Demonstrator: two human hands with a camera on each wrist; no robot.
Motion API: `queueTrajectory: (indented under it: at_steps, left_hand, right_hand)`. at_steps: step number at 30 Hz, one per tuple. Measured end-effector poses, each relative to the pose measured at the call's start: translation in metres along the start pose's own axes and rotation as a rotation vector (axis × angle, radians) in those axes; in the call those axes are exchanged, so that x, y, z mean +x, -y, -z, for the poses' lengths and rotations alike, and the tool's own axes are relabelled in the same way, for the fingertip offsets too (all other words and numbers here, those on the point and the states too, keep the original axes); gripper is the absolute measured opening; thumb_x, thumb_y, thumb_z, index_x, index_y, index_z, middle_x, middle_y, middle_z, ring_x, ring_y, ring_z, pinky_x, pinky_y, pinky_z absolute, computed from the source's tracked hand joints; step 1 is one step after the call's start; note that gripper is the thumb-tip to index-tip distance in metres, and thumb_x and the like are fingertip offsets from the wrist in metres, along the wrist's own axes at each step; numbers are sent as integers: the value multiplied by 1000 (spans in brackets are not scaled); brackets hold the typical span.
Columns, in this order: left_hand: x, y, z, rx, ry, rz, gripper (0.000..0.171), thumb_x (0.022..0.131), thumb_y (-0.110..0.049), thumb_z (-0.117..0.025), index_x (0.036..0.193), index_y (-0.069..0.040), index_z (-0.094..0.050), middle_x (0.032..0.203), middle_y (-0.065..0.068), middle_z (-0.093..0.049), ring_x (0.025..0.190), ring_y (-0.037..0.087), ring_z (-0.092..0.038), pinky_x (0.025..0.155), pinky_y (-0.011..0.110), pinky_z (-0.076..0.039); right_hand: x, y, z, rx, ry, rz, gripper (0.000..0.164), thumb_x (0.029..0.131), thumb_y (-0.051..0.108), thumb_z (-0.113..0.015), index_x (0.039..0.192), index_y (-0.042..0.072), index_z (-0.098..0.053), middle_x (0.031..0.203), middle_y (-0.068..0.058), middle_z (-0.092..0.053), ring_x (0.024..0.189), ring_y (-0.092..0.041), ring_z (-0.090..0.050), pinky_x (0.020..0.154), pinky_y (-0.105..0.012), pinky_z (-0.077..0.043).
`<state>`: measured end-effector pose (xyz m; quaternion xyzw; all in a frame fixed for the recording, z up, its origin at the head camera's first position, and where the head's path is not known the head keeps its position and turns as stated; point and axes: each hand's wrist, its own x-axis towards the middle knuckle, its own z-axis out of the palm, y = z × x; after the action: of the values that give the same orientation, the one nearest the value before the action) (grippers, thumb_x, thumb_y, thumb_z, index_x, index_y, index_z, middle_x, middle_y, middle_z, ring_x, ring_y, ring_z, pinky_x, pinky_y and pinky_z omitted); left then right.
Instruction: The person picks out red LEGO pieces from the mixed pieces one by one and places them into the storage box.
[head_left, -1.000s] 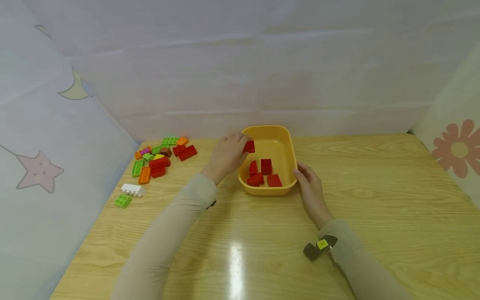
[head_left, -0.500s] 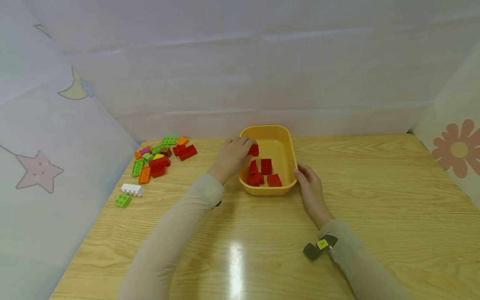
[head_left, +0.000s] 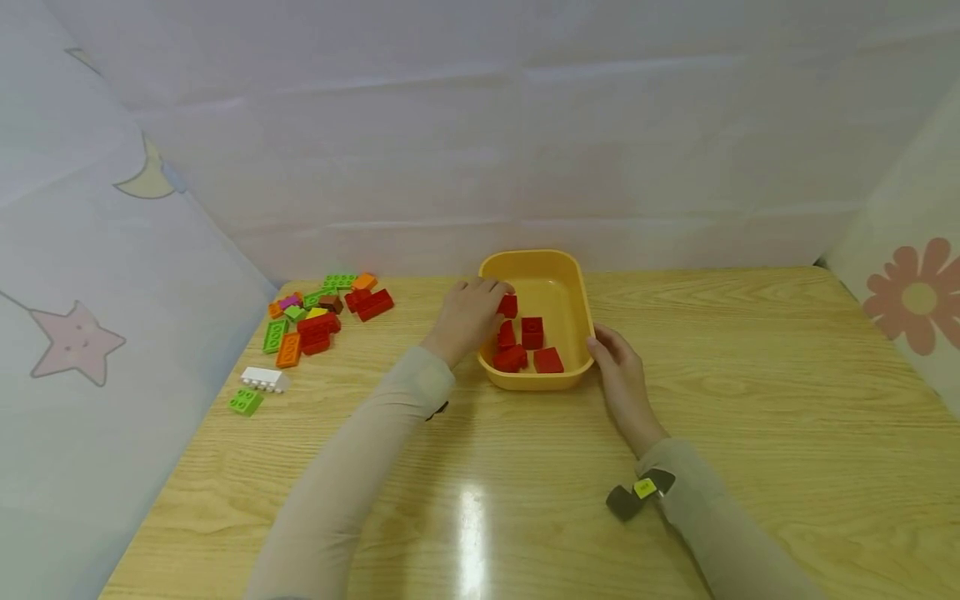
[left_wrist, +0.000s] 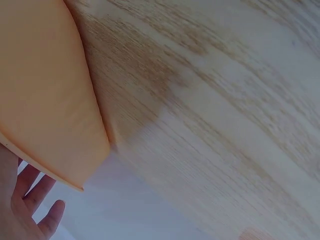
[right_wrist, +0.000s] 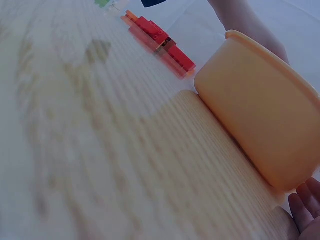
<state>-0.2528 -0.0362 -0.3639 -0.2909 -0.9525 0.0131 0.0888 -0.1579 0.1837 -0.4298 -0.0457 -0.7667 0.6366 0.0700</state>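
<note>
My left hand point(head_left: 467, 317) reaches over the left rim of a yellow plastic bin point(head_left: 534, 382). Its fingers hold a red toy brick point(head_left: 508, 306) low inside the bin; in the left wrist view the bin hides that brick. Several other red bricks point(head_left: 532, 333) lie near the bin's front end. At the right side, my right hand point(head_left: 624, 383) grips the bin, thumb at the rim and fingers along the outer wall. The right wrist view shows its fingertips point(right_wrist: 302, 202) against the bin's lower outside edge.
On the wooden table point(head_left: 750, 400), left of the bin, lies a loose group of toy bricks. Among them are red bricks point(head_left: 373, 305), an orange brick point(head_left: 288, 350), a white brick point(head_left: 264, 380) and a green brick point(head_left: 245, 402). Sheets wall the back and sides.
My left hand has moved slightly right and down, bringing the held red brick lower into the bin. The right hand and the bin have stayed in place.
</note>
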Motion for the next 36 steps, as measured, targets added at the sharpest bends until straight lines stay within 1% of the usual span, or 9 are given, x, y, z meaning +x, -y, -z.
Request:
queueTrajectory:
  at_steps: [6,12,17,20,25,27,31,33,36]
  left_hand:
    - [0,-1,-1,6,-7,-1,34,91,-26,-56,125,-20,-56,122,-1,-65,113,19,-54,94,35,-48]
    - [1,-1,1,-40,-11,20,32,91,-25,-55,123,-18,-57,123,0,-65,114,20,-53,93,37,-48]
    - [-4,5,0,-62,-38,24,32,90,-24,-55,121,-17,-59,122,1,-65,114,21,-53,96,39,-47]
    - [-9,13,-1,-68,-78,14,29,92,-21,-54,120,-16,-59,121,3,-64,115,22,-53,97,39,-48]
    - [-18,32,-5,-83,-219,-32,25,92,-13,-52,114,-13,-62,116,4,-65,111,21,-57,93,40,-52]
    - [-23,39,-5,-81,-255,-44,24,90,-11,-53,112,-12,-63,115,5,-66,108,22,-58,91,40,-53]
    - [-32,53,-6,-69,-268,-49,23,90,-11,-53,111,-11,-64,113,6,-67,105,23,-60,87,42,-55]
    - [-38,61,-7,-52,-271,-37,23,90,-12,-55,111,-12,-64,112,6,-68,103,24,-61,87,42,-55]
    - [-48,72,-9,-16,-253,-9,23,90,-14,-55,111,-14,-63,111,5,-69,103,23,-61,88,42,-55]
  right_hand:
    - [0,0,0,1,0,-3,55,96,39,-46,139,6,-44,144,-14,-48,129,-22,-43,113,-47,-35]
    - [0,0,1,0,-5,-13,54,96,40,-47,139,8,-45,143,-13,-49,128,-20,-44,113,-46,-36]
    - [1,-1,0,8,-7,-19,54,96,40,-47,139,8,-45,142,-13,-49,126,-19,-45,112,-45,-37]
    - [1,-1,0,11,-8,-23,54,96,40,-46,139,8,-45,142,-13,-49,126,-19,-45,112,-44,-37]
    - [0,0,-1,15,-8,-23,53,96,38,-46,139,7,-44,143,-13,-48,127,-20,-44,113,-46,-36]
    - [0,0,-1,22,-3,-26,52,96,37,-46,139,7,-44,144,-13,-48,128,-20,-44,113,-46,-35]
    - [0,1,-1,29,-5,-27,51,97,36,-46,139,7,-44,144,-13,-48,128,-20,-44,113,-45,-36]
    - [0,1,-1,30,-8,-27,51,97,35,-46,139,7,-44,143,-13,-48,127,-20,-45,112,-45,-36]
    - [0,1,0,28,-8,-32,50,97,35,-46,139,7,-45,143,-13,-49,126,-19,-45,112,-44,-37]
